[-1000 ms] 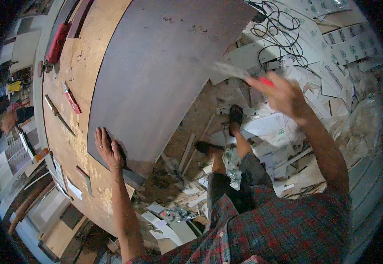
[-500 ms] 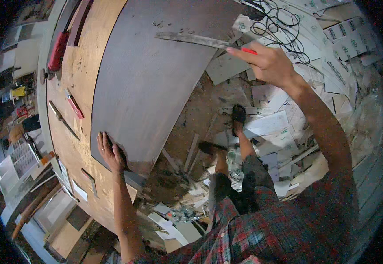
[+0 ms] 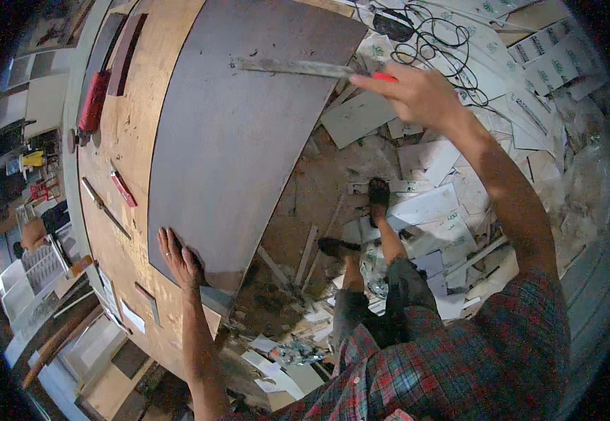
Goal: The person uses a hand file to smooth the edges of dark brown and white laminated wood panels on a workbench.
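Observation:
A large grey-brown panel (image 3: 228, 147) lies on the wooden workbench (image 3: 126, 245), its long right edge facing my body. My left hand (image 3: 178, 259) rests palm down near the panel's lower left corner, fingers stretched out. In my right hand (image 3: 420, 95), closed around its red handle, is a long flat file (image 3: 298, 68). Its mottled grey blade reaches leftward across the panel's right edge and over its upper part. Small dark crumbs lie by the file's tip.
A red-handled tool (image 3: 94, 102), a dark red bar (image 3: 126, 56), a red utility knife (image 3: 123, 188) and a slim tool (image 3: 105, 207) lie along the bench's left side. Offcuts (image 3: 361, 116) and a coiled black cable (image 3: 434, 45) litter the floor to the right.
The file and my right hand have shifted slightly left in the view. My left hand keeps its place on the panel while the whole view has tilted a little.

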The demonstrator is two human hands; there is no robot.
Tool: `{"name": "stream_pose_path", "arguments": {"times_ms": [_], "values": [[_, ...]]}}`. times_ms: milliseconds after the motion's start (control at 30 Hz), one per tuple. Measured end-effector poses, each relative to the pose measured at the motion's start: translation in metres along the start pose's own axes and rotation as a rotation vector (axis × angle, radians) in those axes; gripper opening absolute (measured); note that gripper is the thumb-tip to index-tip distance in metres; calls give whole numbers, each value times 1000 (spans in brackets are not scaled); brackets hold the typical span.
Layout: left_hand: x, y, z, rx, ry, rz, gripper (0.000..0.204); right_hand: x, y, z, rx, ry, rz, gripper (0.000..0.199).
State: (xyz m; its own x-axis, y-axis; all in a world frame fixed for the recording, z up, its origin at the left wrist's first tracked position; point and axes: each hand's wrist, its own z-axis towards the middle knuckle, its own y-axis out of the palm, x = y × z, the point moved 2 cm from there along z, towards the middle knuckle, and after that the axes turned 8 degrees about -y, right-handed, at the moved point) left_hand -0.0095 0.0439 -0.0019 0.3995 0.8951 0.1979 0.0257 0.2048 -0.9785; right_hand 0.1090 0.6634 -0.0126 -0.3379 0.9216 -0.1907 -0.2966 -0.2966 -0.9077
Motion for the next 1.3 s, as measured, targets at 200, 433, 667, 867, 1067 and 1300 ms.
{"name": "stream_pose_path", "arguments": {"times_ms": [200,433,667,867,1067,1300], "values": [[-6,-2,-10,-8,-30,-8,65,4,-26,-71,-292,141,85,64],[-5,2,-5,-14,-15,6,64,20,-14,3,-29,41,-71,67],[5,6,-2,-16,-7,-31,65,45,-33,-45,-55,84,-58,60],[-9,1,-11,7,-34,-9,66,41,-17,-9,-88,67,-93,63],[-1,2,-3,-17,-20,-20,67,69,-18,-24,-10,5,-43,62],[-20,2,-16,-16,-62,-2,74,52,-11,-7,-83,30,-43,62]]}}
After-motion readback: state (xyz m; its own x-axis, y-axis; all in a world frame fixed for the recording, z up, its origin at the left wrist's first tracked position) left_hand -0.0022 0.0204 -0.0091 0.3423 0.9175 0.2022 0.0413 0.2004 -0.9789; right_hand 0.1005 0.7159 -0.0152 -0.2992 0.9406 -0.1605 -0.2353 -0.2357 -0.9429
